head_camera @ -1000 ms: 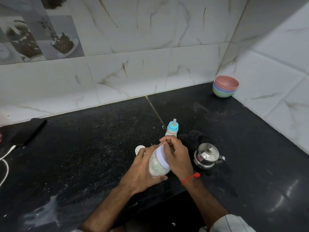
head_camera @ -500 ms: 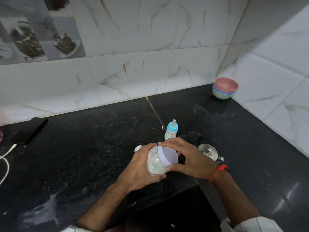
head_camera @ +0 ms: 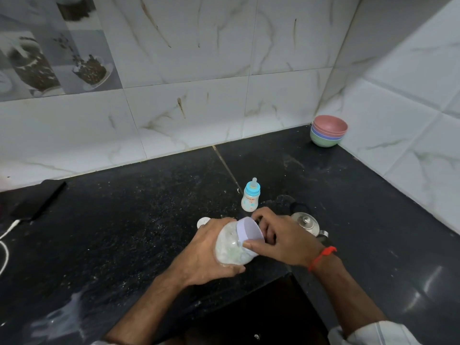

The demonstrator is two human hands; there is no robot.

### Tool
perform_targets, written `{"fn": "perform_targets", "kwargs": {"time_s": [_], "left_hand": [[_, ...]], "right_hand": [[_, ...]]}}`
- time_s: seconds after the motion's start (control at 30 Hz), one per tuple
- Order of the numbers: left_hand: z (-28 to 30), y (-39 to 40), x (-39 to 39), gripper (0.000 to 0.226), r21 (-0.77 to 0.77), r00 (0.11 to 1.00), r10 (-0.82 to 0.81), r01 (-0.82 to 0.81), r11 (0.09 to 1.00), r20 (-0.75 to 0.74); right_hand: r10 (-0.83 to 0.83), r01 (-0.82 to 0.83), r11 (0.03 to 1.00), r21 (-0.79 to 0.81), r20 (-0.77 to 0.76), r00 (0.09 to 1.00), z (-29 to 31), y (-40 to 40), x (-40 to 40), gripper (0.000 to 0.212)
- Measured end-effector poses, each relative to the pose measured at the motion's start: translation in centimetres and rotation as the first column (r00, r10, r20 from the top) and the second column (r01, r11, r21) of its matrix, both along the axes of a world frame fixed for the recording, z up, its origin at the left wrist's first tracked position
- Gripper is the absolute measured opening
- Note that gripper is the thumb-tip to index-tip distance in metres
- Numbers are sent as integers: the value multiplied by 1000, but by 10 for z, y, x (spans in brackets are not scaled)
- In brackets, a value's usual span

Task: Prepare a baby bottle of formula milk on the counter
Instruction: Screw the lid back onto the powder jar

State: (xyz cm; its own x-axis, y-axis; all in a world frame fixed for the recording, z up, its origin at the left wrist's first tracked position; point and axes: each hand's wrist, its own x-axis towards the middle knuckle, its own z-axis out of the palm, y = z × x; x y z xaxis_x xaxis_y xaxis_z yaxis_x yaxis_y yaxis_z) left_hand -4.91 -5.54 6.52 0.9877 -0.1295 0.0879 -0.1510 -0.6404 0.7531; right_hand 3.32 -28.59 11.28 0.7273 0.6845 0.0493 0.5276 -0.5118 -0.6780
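Note:
My left hand [head_camera: 207, 252] grips a clear plastic jar [head_camera: 230, 247] holding white powder, tilted with its top toward the right. My right hand [head_camera: 281, 239] has its fingers and thumb curled round the jar's pale lilac lid [head_camera: 249, 230]. Behind the hands a small baby bottle [head_camera: 251, 196] with a blue collar and clear teat stands upright on the black counter [head_camera: 139, 220]. A small white round object [head_camera: 203, 222] peeks out behind my left hand; what it is I cannot tell.
A small steel pot with a lid [head_camera: 306, 224] sits just right of my right hand. Stacked coloured bowls [head_camera: 328, 130] stand in the far right corner. A black phone [head_camera: 37, 199] with a white cable [head_camera: 7, 232] lies at the left. Tiled walls close the back and right.
My right hand has turned from above the lid to gripping it from the right side. The jar has tipped further sideways and shifted slightly nearer to me.

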Motion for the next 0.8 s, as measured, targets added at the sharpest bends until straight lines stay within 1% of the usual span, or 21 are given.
{"fn": "perform_targets", "kwargs": {"time_s": [0.03,0.07,0.1,0.13,0.17,0.2,0.23,0.27,0.3,0.4,0.43,0.5,0.6,0.67,0.73,0.8], "left_hand": [[0,-1,-2,99,17,1000,-27,27,1000,-6],[-1,-2,-3,101,37,998,-54,55,998,-16],[-2,-4,-4,101,51,997,-77,79,996,-27],[-3,-6,-5,101,40,996,-86,87,995,-31],[-3,-7,-6,100,5,997,-74,74,997,-28],[-3,-7,-6,99,-40,999,-48,47,998,-23],[-3,-5,-6,98,-84,999,-23,21,996,-23],[-2,-4,-6,99,-124,999,-15,11,992,-28],[-2,-2,-6,99,-163,999,-26,20,986,-36],[-2,-1,-4,99,-232,994,-90,72,970,-68],[-2,-2,-4,99,-234,992,-100,80,969,-73],[-2,-4,-4,98,-229,992,-95,75,970,-77],[-5,-5,-3,93,-263,993,-70,43,964,-94],[-3,-9,-4,89,-275,996,-18,-7,961,-89],[1,-14,-4,88,-270,997,24,-45,962,-79],[3,-13,-1,91,-256,997,5,-26,966,-83]], "right_hand": [[-130,131,989,-64,23,991,-1,6,-5,52],[-237,251,958,-141,105,966,-2,12,-10,60],[-292,338,920,-200,227,929,-4,16,-12,69],[-297,375,905,-200,334,895,-5,18,-13,73],[-265,341,928,-148,380,886,-3,17,-11,71],[-196,244,966,-88,366,909,1,15,-10,67],[-106,132,990,-52,346,932,5,13,-8,67],[-19,36,998,-41,349,937,6,10,-6,71],[44,-26,998,-52,377,925,4,7,-3,73],[146,-126,989,-75,448,882,-6,11,-3,71],[149,-133,989,-67,482,864,-10,14,-6,71],[88,-84,996,-32,549,831,-16,19,-12,66],[-74,88,996,3,556,828,-22,29,-25,52],[-154,194,981,-19,533,832,-24,35,-29,52],[-180,220,975,-16,515,838,-24,36,-26,53],[-150,174,985,-7,471,869,-20,32,-22,53]]}}
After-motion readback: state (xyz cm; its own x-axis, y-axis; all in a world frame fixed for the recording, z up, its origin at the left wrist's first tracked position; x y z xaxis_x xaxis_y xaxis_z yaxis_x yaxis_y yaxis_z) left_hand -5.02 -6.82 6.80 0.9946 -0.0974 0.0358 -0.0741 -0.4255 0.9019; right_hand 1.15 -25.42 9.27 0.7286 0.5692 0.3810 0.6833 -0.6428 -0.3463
